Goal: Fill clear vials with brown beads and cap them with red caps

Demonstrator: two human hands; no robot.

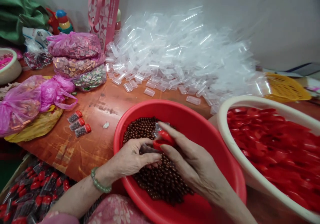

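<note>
Workspace is crowded. Red basin (197, 134) sits right in front of me, brown beads (172, 184) heaped in its left half. Cream tub (250, 100) full of loose red caps (272, 150) is just beside it on the right, hemming in that side. Big pile of clear cases (180, 57) runs along the wall behind, its front edge spilling toward the basin; yellow basket (287, 87) at the pile's right end. Left: stacked pink bags (76, 47) of small pieces, pink paper bag (100, 17) upright behind. Three bead-filled cases (77, 124) with red tops lie in a row on the bare table (100, 160). More capped cases (37, 190) heaped low at my left.

Hands: both over the basin, above the beads, nearly meeting. Left hand (132, 159) comes in from lower left, bracelet (100, 182) at the wrist, dark case (147, 149) pinched between thumb and fingers; contents blurred. Right hand (195, 154) reaches in from lower right, thumb and index closed around a red cap (167, 136), right at the case's end. Can't tell if they're joined. Clear case (158, 127) shows just past my right fingers; can't tell whether I'm holding it too.
</note>
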